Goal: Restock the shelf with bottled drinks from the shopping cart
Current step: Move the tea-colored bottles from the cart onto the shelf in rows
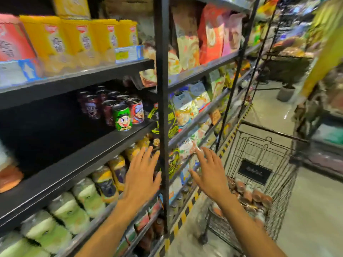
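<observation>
Bottles (248, 197) lying in the cart (263, 151), right of the shelf (78, 164). Both hands, left hand (141, 179) and right hand (209, 175), hovering empty, grip wide. Best swinging right, reaching down, wrapping fingers round one bottle's middle before lifting.

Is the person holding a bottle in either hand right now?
No: the left hand and the right hand are both open with fingers spread, empty, in front of the shelf post.
</observation>
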A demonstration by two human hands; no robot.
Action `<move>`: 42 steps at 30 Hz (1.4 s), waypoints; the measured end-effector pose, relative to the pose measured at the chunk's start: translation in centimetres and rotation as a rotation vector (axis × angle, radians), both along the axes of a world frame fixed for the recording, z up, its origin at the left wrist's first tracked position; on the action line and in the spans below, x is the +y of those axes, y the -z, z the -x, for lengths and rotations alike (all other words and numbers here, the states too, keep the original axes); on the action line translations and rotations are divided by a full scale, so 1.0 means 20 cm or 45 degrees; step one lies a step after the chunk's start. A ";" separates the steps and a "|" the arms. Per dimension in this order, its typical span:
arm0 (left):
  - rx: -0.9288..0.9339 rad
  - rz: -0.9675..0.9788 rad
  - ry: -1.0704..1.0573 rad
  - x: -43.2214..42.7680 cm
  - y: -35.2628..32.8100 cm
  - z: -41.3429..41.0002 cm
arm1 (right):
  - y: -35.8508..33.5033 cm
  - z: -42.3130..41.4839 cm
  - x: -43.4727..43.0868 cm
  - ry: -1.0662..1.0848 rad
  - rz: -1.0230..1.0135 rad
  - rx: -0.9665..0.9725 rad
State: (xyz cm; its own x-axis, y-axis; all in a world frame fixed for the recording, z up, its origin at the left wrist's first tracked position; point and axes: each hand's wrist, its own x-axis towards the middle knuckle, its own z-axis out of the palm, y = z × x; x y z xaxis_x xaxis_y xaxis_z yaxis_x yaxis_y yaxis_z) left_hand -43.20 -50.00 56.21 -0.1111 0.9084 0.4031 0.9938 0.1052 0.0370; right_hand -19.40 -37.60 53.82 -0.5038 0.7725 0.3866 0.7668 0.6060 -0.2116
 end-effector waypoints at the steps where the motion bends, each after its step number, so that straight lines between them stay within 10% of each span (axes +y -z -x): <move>1: -0.013 0.010 0.047 0.10 0.01 -0.08 | 0.04 -0.11 0.04 0.050 0.038 0.001; 17: -0.109 0.438 0.466 1.40 0.47 -1.11 | 0.49 -1.32 0.66 0.648 0.386 -0.074; 42: -0.172 1.123 0.887 2.41 1.69 -1.70 | 1.65 -1.58 1.13 1.076 0.983 0.033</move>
